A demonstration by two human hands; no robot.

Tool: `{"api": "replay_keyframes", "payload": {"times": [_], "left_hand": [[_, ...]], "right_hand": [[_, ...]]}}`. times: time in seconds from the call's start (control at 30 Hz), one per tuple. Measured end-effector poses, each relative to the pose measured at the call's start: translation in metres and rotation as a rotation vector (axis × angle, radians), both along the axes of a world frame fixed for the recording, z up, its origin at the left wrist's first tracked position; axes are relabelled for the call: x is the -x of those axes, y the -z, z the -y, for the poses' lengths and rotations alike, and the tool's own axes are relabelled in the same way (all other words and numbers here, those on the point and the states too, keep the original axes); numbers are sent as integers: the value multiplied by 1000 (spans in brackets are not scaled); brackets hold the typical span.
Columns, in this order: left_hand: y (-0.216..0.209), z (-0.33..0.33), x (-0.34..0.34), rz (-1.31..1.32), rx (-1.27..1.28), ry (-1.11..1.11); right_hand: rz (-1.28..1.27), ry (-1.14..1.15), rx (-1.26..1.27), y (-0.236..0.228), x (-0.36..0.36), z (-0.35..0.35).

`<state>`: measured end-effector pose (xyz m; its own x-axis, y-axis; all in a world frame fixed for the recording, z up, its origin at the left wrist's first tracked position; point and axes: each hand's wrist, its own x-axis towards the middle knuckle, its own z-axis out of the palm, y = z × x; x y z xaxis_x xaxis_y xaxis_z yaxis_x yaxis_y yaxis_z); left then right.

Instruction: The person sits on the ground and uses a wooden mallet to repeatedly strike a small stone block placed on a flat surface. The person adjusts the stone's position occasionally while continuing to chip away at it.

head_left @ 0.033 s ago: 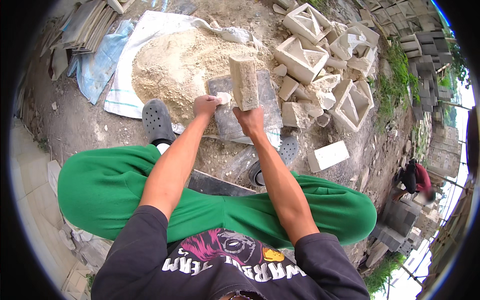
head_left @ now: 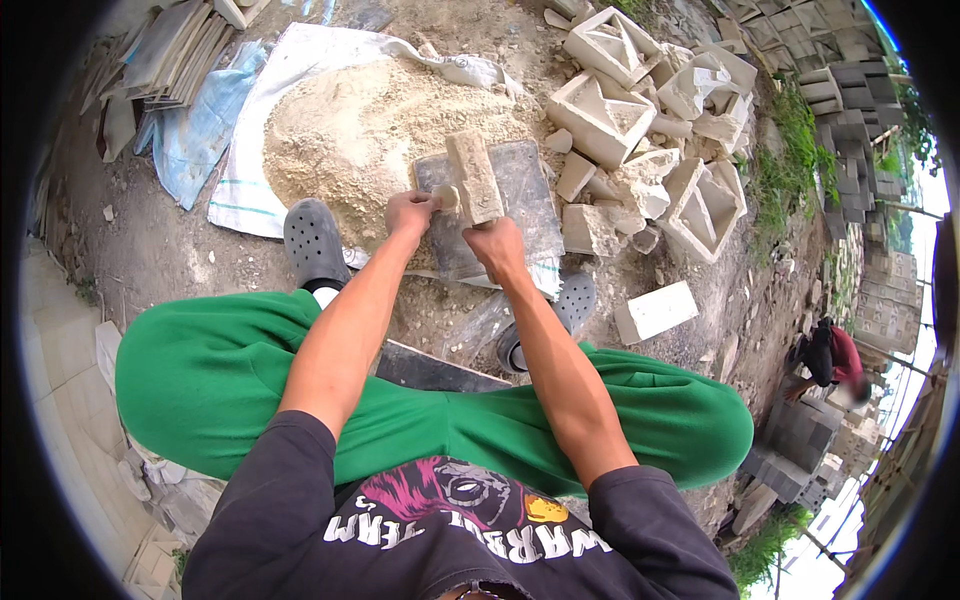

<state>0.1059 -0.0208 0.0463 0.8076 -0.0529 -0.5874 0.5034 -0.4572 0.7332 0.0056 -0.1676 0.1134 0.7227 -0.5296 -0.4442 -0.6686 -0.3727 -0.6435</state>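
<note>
My right hand (head_left: 494,247) is wrapped round the near end of a mallet with a dusty, block-shaped wooden head (head_left: 475,178); its handle is mostly hidden. My left hand (head_left: 409,213) pinches a small pale stone chunk (head_left: 447,198) just left of the mallet head. Both hands are over a dark, flat square slab (head_left: 525,205) on the ground. Beyond the slab and to its left lies a heap of crushed, sandy stone (head_left: 345,125) on a white woven sack (head_left: 240,170).
Broken pale blocks (head_left: 605,115) are piled at the right, with a single white block (head_left: 656,313) nearer me. Stacked boards (head_left: 180,55) and a blue sheet (head_left: 195,140) are at the far left. A person (head_left: 835,355) bends by grey blocks at the right.
The mallet has come down toward the slab, its head now lower and tilted a little left. My left hand has stayed nearly in place with the chunk.
</note>
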Motion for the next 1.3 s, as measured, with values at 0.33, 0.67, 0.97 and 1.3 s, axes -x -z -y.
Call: {"api": "replay_keyframes", "payload": {"times": [0.33,0.67,0.97,1.3], "left_hand": [[-2,-2,3,38,65,-48],[3,5,-3,-32,-17,-76],[-3,-3,4,15,129,-73],[-6,2,-2,21,-13,-92]], "right_hand": [[97,-35,7,-65,-33,13],[-233,-40,-79,5,-7,13],[172,24,-20,-72,-41,12],[-182,19,-191,-22,-19,14]]}}
